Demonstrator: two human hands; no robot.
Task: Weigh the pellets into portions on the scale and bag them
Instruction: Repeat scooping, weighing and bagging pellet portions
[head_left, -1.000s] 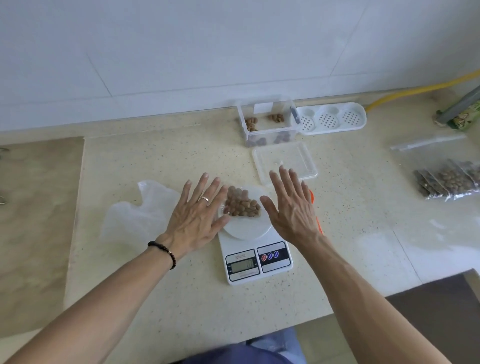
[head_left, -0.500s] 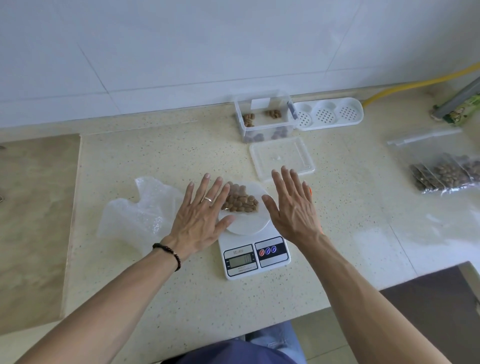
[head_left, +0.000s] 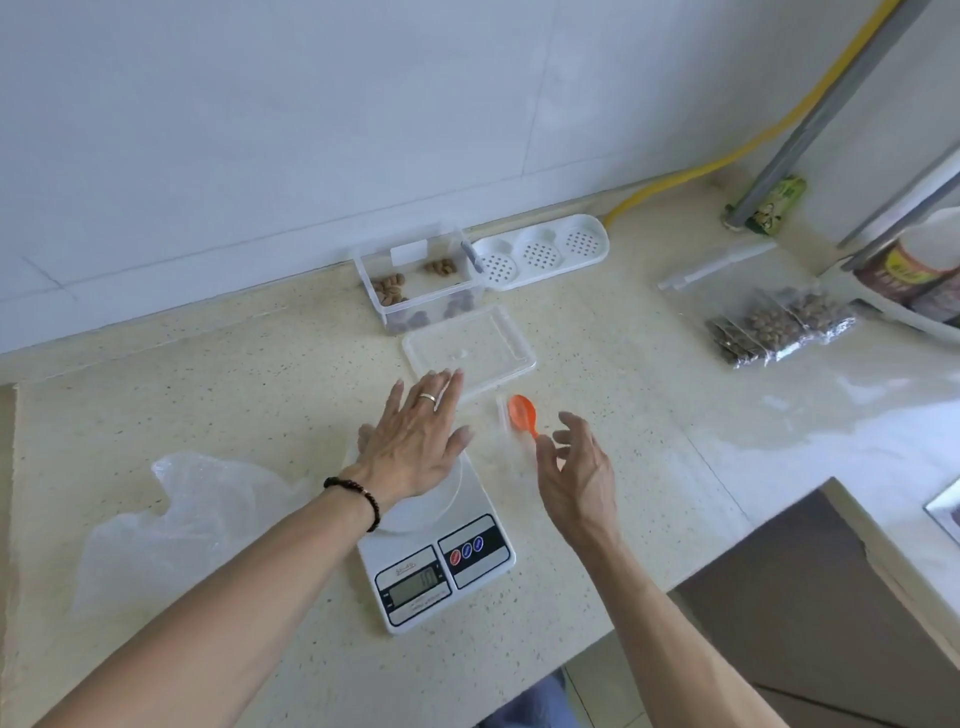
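We see brown pellets (head_left: 390, 290) low in the clear tub (head_left: 418, 283) by the wall, more sealed in bags (head_left: 777, 328) far right. Our left hand (head_left: 415, 441) spreads flat over the scale (head_left: 441, 545) dish; our right hand (head_left: 579, 475) hangs loosely spread beside the orange scoop (head_left: 522, 413), holding nothing.

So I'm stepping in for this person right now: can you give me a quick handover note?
Left hand: open, flat over the white dish on the scale, hiding its contents.
Right hand: open, holding nothing, beside the orange spoon.
Pellet box at the wall is nearly empty, its lid off in front.
Done: filled bags lie at right.
Left: check the weight, bag this portion; a loose plastic bag lies at left.
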